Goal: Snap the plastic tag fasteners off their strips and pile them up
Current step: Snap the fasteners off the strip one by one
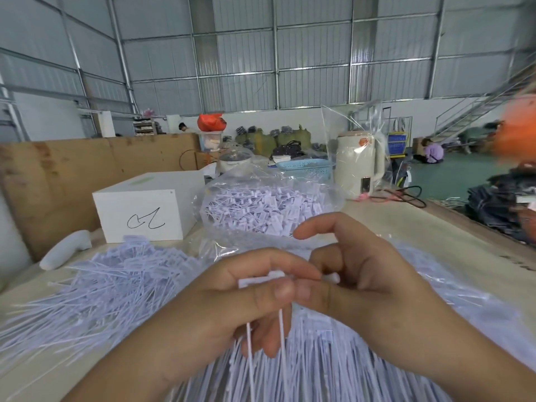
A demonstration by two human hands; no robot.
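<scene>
Orange blur (516, 134) at right edge unidentifiable; fastener tails (266, 372) cut off at btm edge

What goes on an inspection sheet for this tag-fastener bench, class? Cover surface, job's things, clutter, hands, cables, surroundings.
Surface: wooden table, largely covered.
Job's things: loose fastener pile at left; clear bag of fasteners behind; fastener strip held in both hands.
Clutter: white box, cream kettle, blue basket.
Hands: left hand and right hand both pinch the strip.
Cables: black cord beside the kettle.
Surroundings: warehouse, metal staircase.
</scene>
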